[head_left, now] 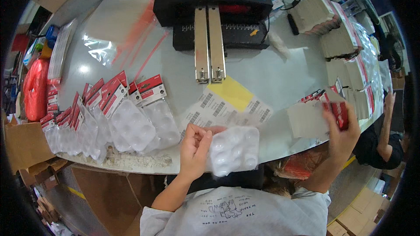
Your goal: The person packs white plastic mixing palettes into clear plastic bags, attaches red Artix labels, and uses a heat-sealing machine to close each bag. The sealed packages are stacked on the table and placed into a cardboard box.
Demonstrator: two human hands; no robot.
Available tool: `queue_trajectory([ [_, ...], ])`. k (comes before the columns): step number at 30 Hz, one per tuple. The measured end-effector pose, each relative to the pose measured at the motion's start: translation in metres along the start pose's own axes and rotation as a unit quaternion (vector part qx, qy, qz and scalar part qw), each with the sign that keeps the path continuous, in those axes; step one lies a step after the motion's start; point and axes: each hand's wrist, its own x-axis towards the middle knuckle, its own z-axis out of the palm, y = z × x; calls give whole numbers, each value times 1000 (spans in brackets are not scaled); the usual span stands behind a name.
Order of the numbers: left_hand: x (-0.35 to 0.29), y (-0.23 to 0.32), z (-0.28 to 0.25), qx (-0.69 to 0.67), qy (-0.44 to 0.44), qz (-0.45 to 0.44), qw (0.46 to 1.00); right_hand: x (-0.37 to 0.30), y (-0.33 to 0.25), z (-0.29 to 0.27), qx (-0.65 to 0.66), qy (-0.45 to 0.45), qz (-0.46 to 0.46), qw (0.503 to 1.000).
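Holding the white dimpled tray (pixel 236 150) at its left edge, your left hand (pixel 195 148) has thumb and fingers closed on it, just past the table's front edge and above your lap. Your right hand (pixel 343 124), well apart from the left, is at the card stack (pixel 306 120) on the table's right side; a red card (pixel 339 114) shows between its thumb and fingers. Blur there: you cannot tell whether that grip is closed.

Beyond the tray, a barcode label sheet (pixel 214 108) lies flat, partly under or against a yellow sheet (pixel 232 94). Farther back, two metal rails (pixel 210 46) project toward you from a black machine (pixel 212 2). To your left, bagged trays (pixel 131 124) with red-and-white header cards lean in an overlapping row. Behind them lie clear bags (pixel 116 26) with red strips. More card stacks (pixel 339 43) line the right side.
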Motion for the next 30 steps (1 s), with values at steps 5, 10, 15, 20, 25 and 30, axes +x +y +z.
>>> queue_trajectory([
  [5, -20, 27, 4, 71, 3, -38, 997, -33, -34, 58, 211, -359, -149, 897],
  [10, -25, 35, -2, 175, 20, -18, 984, -36, -44, 90, 181, -433, -118, 875],
  [15, -21, 35, -1, 225, 15, -40, 974, -32, -44, 90, 155, -467, -158, 856],
  [20, -18, 30, -7, 213, 69, 40, 974, -25, -27, 98, 181, -414, -134, 882],
  [25, -6, 19, -17, 138, 167, 42, 975, -38, -9, 103, 270, -545, 130, 783],
  [30, -5, 13, -17, 140, 177, 52, 973, -48, -3, 103, 355, -504, 135, 776],
])
